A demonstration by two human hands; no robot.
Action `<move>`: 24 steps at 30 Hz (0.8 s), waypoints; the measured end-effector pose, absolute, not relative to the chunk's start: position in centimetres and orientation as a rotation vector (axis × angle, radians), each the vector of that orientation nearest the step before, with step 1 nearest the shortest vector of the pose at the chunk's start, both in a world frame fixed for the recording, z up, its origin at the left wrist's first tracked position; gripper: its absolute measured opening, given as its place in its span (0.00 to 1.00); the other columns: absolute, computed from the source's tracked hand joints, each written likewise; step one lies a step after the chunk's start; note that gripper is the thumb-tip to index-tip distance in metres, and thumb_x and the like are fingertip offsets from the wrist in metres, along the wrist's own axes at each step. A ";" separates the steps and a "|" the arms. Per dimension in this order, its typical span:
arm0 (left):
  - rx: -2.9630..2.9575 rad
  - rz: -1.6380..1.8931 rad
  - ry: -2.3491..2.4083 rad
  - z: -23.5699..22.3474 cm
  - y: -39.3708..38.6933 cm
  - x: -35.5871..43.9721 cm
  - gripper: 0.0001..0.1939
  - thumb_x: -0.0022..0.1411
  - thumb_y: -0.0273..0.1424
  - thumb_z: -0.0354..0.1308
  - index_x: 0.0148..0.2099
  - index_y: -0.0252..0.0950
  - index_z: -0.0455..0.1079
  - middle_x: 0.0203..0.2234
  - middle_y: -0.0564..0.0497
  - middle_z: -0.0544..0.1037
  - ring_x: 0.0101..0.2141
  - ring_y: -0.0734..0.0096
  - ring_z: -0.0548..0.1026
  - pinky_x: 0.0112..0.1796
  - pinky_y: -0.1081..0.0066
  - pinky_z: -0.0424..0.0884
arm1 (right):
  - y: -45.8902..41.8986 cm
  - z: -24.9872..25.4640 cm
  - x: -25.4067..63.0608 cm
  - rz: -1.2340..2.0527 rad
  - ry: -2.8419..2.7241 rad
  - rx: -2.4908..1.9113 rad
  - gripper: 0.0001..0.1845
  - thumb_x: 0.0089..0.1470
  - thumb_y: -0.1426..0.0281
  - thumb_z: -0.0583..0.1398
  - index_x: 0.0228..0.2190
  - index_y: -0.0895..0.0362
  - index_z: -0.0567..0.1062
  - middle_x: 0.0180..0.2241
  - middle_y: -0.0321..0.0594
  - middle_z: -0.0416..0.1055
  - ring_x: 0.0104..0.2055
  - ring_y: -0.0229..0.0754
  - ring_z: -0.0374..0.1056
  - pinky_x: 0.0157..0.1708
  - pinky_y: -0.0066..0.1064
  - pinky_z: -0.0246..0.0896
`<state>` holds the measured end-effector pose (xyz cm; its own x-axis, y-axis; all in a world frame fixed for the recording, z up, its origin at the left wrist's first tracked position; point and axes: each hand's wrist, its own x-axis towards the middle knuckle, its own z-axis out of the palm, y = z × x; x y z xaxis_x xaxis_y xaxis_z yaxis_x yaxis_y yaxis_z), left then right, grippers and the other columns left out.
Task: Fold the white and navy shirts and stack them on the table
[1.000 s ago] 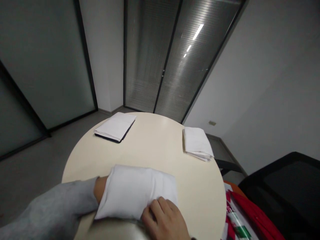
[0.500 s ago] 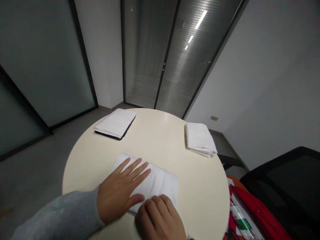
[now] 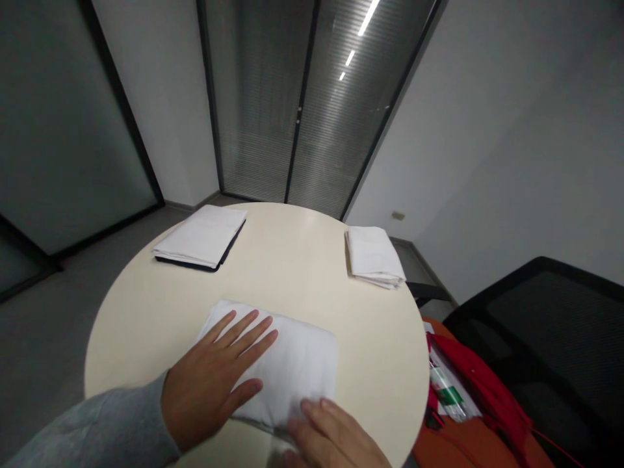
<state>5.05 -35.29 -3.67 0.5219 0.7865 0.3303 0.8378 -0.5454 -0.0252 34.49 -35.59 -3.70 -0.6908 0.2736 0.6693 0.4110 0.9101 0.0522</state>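
A folded white cloth [image 3: 299, 354] lies on the round cream table [image 3: 380, 351] close to me. My left hand [image 3: 214, 374] rests flat on its left part, fingers spread and thumb apart. At the cloth's near right edge is my right hand [image 3: 338, 439], fingers stretched out and slightly blurred, with the fingertips over the cloth's border. Nothing shows in its grasp, though its lower part is cut off by the frame. A thin dark edge shows along the cloth's near side.
At the back left, a stack of folded white cloth [image 3: 202, 234] sits on a flat black item [image 3: 231, 246]. Another folded white stack [image 3: 374, 253] is at the right rim. An orange seat [image 3: 480, 445] holds red fabric [image 3: 480, 380] and clear packaging. A black mesh chair back [image 3: 541, 325] stands behind.
My right hand has gone from curled on the cloth to stretched out at its near edge, and the cloth looks smoother. My left hand stays flat on it. The view has shifted slightly.
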 end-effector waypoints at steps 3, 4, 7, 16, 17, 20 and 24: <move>-2.587 -0.402 -1.366 -3.7 -35.2 4.9 0.35 0.73 0.39 0.55 0.77 0.43 0.49 0.73 0.52 0.57 0.72 0.57 0.53 0.70 0.54 0.45 | -34.9 -1.9 34.8 -0.296 -2.460 -0.620 0.28 0.65 0.66 0.60 0.64 0.54 0.68 0.63 0.45 0.70 0.70 0.52 0.60 0.66 0.44 0.63; -2.588 -0.394 -1.369 -3.7 -35.2 4.9 0.36 0.73 0.38 0.55 0.77 0.42 0.49 0.73 0.52 0.57 0.72 0.57 0.53 0.70 0.53 0.45 | -34.6 -1.3 34.4 -0.307 -2.488 -0.699 0.32 0.65 0.65 0.60 0.67 0.59 0.64 0.68 0.50 0.63 0.73 0.56 0.51 0.66 0.48 0.62; -2.593 -0.366 -1.397 -3.5 -35.4 5.3 0.37 0.71 0.36 0.57 0.77 0.43 0.49 0.73 0.53 0.56 0.72 0.57 0.52 0.70 0.52 0.45 | -33.7 -0.1 31.6 -0.317 -2.483 -0.985 0.41 0.63 0.62 0.59 0.70 0.66 0.55 0.73 0.56 0.47 0.76 0.63 0.38 0.66 0.59 0.58; -2.591 -0.502 -1.690 -4.1 -35.6 4.7 0.45 0.67 0.50 0.60 0.77 0.40 0.48 0.72 0.45 0.58 0.71 0.57 0.57 0.71 0.52 0.41 | -32.4 -7.0 27.7 -0.356 -2.403 -0.937 0.41 0.64 0.46 0.55 0.64 0.64 0.66 0.66 0.56 0.65 0.67 0.66 0.60 0.69 0.61 0.36; -2.572 -0.508 -1.733 -4.3 -35.5 4.4 0.47 0.65 0.52 0.61 0.77 0.40 0.49 0.72 0.44 0.59 0.70 0.57 0.58 0.72 0.52 0.39 | -32.3 -7.6 27.9 -0.393 -2.382 -0.896 0.42 0.63 0.44 0.54 0.63 0.65 0.68 0.64 0.58 0.68 0.65 0.67 0.62 0.69 0.60 0.33; -2.553 -0.499 -1.783 -4.6 -34.8 3.5 0.44 0.66 0.53 0.60 0.76 0.42 0.53 0.71 0.44 0.61 0.69 0.57 0.61 0.71 0.49 0.31 | -32.3 -8.5 28.2 -0.463 -2.333 -0.853 0.45 0.60 0.40 0.54 0.61 0.66 0.69 0.59 0.60 0.73 0.62 0.66 0.65 0.69 0.60 0.32; -2.572 -0.468 -1.778 -4.7 -33.4 1.7 0.38 0.70 0.50 0.57 0.75 0.43 0.54 0.71 0.46 0.62 0.70 0.57 0.59 0.71 0.47 0.35 | -32.9 -8.6 27.7 -0.466 -2.322 -0.903 0.49 0.56 0.40 0.58 0.62 0.66 0.67 0.61 0.61 0.71 0.64 0.67 0.62 0.68 0.61 0.38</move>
<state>1.68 -33.37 -4.73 0.3238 0.9178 0.2298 0.9120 -0.3675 0.1825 27.72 -32.89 -8.60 -0.5903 0.4898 0.6416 0.6994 0.7071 0.1037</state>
